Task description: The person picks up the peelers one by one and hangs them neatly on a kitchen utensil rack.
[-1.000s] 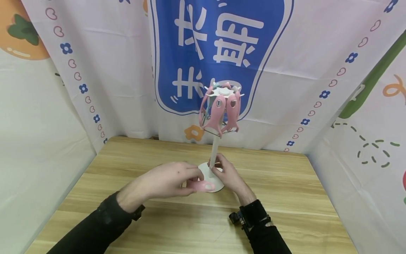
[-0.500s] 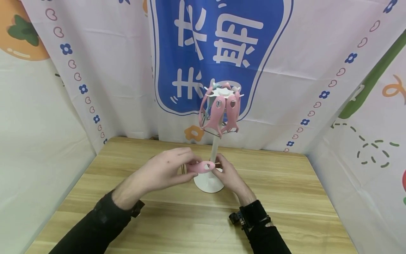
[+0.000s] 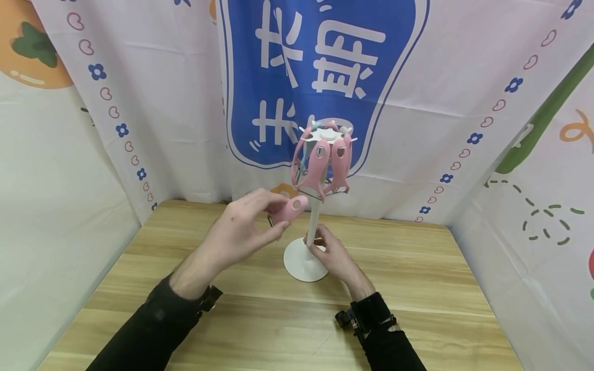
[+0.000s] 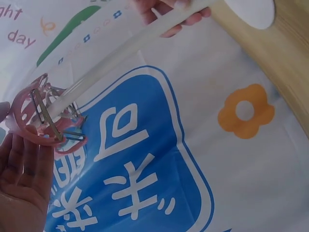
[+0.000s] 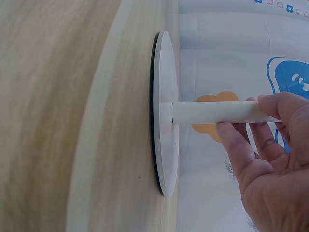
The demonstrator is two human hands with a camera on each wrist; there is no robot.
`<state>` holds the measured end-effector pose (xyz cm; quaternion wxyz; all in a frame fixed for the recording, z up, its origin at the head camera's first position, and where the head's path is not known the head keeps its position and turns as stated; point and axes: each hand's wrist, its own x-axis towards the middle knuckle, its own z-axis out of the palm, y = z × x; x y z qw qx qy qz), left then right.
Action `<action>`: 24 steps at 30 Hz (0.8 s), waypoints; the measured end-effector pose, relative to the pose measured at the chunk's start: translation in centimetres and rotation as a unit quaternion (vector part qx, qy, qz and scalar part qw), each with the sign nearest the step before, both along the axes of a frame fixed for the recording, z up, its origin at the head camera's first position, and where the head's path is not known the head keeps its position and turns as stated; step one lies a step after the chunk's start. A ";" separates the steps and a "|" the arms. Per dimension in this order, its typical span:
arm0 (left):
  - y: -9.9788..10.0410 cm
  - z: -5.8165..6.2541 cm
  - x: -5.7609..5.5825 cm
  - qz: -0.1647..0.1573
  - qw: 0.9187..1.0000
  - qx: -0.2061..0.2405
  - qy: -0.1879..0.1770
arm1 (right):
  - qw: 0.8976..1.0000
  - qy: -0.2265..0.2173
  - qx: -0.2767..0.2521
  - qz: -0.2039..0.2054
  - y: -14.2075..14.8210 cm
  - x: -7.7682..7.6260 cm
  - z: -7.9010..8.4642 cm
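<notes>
My left hand [image 3: 241,224] pinches a pink Y-shaped peeler [image 3: 293,207], its handle end with the hole pointing up and right. In the left wrist view the metal blade [image 4: 44,113] of a peeler shows beyond the fingertips. The held peeler is left of the pole, just below a rotating-style white stand top [image 3: 327,135]. Several pink peelers [image 3: 317,167] and a blue-green one hang there, blades down. My right hand [image 3: 335,257] grips the stand's white pole [image 5: 212,112] low down, between thumb and fingers, a little above the round white base [image 5: 166,159].
The stand is upright on a wood-grain table [image 3: 399,299]. Behind it hangs a white cloth backdrop [image 3: 181,129] with a blue panel and printed flowers. More printed cloth [image 3: 524,268] closes the right side, and a pale sheet [image 3: 60,216] the left.
My left hand has lifted the pink peeler from in front of the base to beside the upper pole, tilting its handle end upward. My right hand has kept its hold on the pole.
</notes>
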<state>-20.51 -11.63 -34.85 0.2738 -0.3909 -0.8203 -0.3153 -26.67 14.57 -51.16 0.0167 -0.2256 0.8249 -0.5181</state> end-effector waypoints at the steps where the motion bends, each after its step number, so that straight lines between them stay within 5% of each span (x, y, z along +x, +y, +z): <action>1: 0.0 0.1 0.0 0.002 1.000 0.009 -0.001 | 1.000 0.000 -0.001 -0.001 0.0 0.0 0.0; 9: 0.5 1.1 -0.5 0.015 0.997 0.078 -0.009 | 1.000 0.001 -0.022 0.009 0.0 -0.1 0.0; 17: 1.4 2.3 -1.0 0.037 0.990 0.135 -0.006 | 1.000 -0.006 -0.021 0.015 -0.6 2.2 3.7; 24: 2.1 3.2 -1.6 0.062 0.984 0.167 -0.009 | 1.000 0.001 -0.027 0.003 -0.8 2.2 3.5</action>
